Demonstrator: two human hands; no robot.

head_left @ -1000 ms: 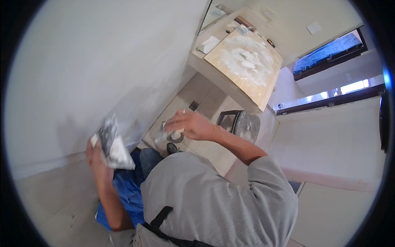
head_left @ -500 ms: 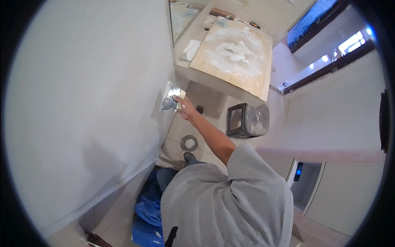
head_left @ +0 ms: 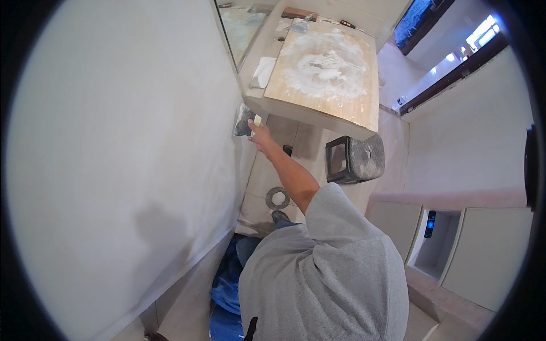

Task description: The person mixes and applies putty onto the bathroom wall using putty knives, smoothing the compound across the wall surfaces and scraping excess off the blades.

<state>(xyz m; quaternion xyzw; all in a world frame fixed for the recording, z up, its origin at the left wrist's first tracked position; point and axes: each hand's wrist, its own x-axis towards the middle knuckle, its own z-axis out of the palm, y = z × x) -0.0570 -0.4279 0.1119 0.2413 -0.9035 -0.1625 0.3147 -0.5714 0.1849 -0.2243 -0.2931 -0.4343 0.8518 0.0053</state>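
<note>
My right hand (head_left: 260,136) is closed round the pale handle of a wide putty knife (head_left: 243,121). Its metal blade is smeared and lies along the white wall (head_left: 142,125); whether its edge touches, I cannot tell. My right arm reaches forward and left, out of a grey sleeve. Just beyond the hand stands a bench topped with a wooden board (head_left: 318,99), on which white powdery filler (head_left: 327,65) is spread round a small heap. My left hand is out of view.
A dark, dusty stool (head_left: 364,159) stands by the board's near edge. On the floor, a grey ring (head_left: 277,198) lies near my shoe. Blue plastic sheeting (head_left: 227,295) is beside my leg. A wall niche (head_left: 437,244) holds a dark device. A mirror (head_left: 244,28) hangs at the far left.
My right hand and the putty knife have moved slightly up and to the right in the picture, along the wall. The view has shifted, and the stool and niche appear further right.
</note>
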